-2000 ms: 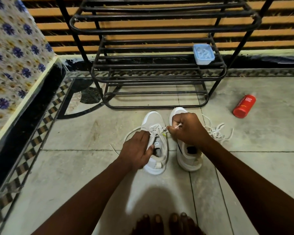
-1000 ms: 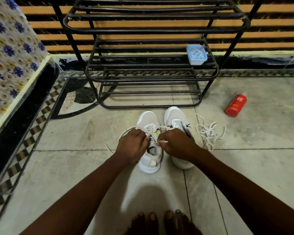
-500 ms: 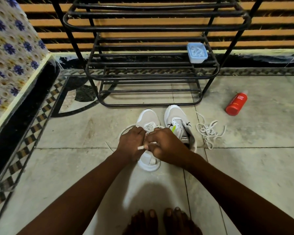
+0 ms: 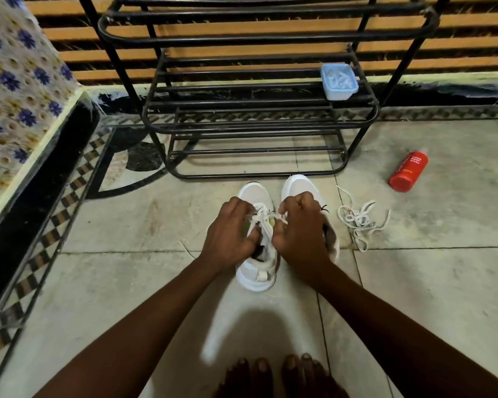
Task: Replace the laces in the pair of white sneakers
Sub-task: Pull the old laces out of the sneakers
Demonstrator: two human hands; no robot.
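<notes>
Two white sneakers stand side by side on the floor, toes toward the rack. The left sneaker (image 4: 256,271) has a white lace (image 4: 260,218) partly threaded over its tongue. My left hand (image 4: 230,235) pinches the lace on the left of the tongue and my right hand (image 4: 299,231) pinches it on the right. The right sneaker (image 4: 295,183) is mostly hidden under my right hand; only its toe and part of its opening show. A loose white lace (image 4: 358,222) lies tangled on the floor to the right of the shoes.
A black metal shoe rack (image 4: 256,116) stands just beyond the sneakers, with a pale blue plastic box (image 4: 339,81) on a shelf. A red bottle (image 4: 408,171) lies on the tiles at the right. A flowered cloth (image 4: 15,81) covers a ledge at the left. My toes (image 4: 282,374) show below.
Both hands have shifted up the left sneaker toward its toe. The lace end held between them half a second ago is now hidden in the fingers.
</notes>
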